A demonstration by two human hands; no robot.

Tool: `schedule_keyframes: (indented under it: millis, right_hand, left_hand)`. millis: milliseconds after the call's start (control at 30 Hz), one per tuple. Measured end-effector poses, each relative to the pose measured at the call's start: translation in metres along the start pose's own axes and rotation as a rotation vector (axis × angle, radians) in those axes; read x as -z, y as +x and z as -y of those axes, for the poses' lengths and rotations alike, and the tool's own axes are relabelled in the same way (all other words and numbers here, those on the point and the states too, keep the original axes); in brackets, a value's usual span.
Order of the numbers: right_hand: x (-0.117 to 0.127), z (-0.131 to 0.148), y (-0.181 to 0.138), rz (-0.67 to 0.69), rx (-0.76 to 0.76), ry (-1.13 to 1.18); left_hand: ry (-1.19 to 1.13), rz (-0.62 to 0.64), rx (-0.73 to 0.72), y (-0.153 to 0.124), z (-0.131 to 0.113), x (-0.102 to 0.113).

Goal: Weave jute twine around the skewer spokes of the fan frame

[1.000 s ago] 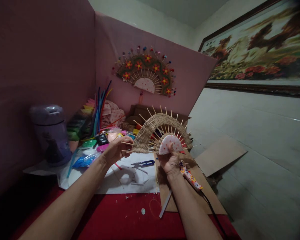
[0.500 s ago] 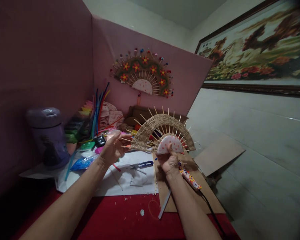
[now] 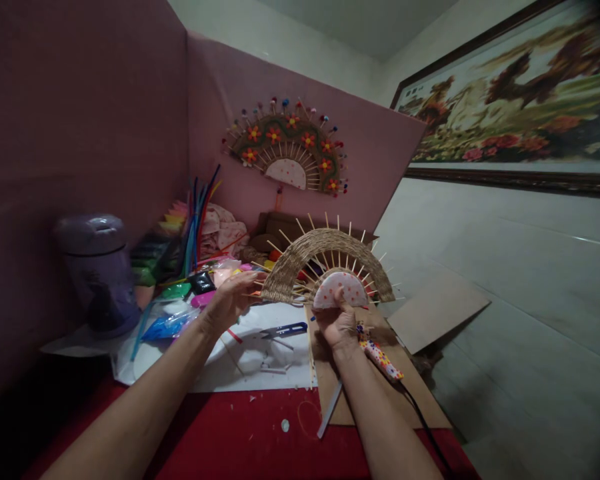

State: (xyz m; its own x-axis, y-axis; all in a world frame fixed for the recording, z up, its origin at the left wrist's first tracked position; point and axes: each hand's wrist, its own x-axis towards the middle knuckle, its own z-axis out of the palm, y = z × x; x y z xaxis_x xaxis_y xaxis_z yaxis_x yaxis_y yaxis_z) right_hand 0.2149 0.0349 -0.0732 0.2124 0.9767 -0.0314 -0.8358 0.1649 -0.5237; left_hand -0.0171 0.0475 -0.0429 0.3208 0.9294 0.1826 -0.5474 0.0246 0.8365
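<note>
My right hand [image 3: 337, 323] grips a half-round woven fan [image 3: 325, 243] by its white, orange-dotted centre, thumb in front. Thin wooden sticks radiate through the fan's straw-coloured band and poke out past its outer edge. At the fan's left end is my left hand [image 3: 236, 295], its fingers stretched out by the stick tips; whether they touch is hard to make out. Below the fan, blue-handled thread snips [image 3: 287, 329] lie on white paper [image 3: 210, 373]. A flower-patterned glue gun [image 3: 384, 360] with a black cord rests beside my right wrist on a cardboard sheet [image 3: 405, 393].
A decorated fan [image 3: 285, 147] with orange flowers hangs on the pink panel [image 3: 370, 140]. At left stands a purple flask [image 3: 97, 277]. Pipe cleaners [image 3: 197, 220], coloured clay packs [image 3: 167, 327] and cloth crowd the back. A glue stick [image 3: 329, 410] lies near the red table edge.
My left hand has turned slightly, its fingers now straighter and closer together by the stick tips. The fan in my right hand has barely shifted.
</note>
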Motion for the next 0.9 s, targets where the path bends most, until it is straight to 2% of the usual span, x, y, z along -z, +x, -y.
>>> schedule_keyframes:
  millis: [300, 700, 800, 900]
  right_hand:
    - [-0.006, 0.002, -0.004, -0.011, -0.006, 0.008]
    - [-0.003, 0.000, -0.004, 0.012, 0.006, -0.021]
    - [-0.004, 0.000, -0.003, -0.009, 0.009, -0.032]
    - [-0.003, 0.000, -0.002, -0.035, 0.007, -0.037]
  left_hand:
    - [0.047, 0.001, -0.017, 0.001, -0.001, 0.001]
    - [-0.008, -0.239, -0.083, 0.004, -0.006, 0.005]
    - [0.021, -0.355, -0.188, 0.010, -0.003, 0.013]
    - [0.144, -0.493, -0.306, 0.016, -0.001, 0.024]
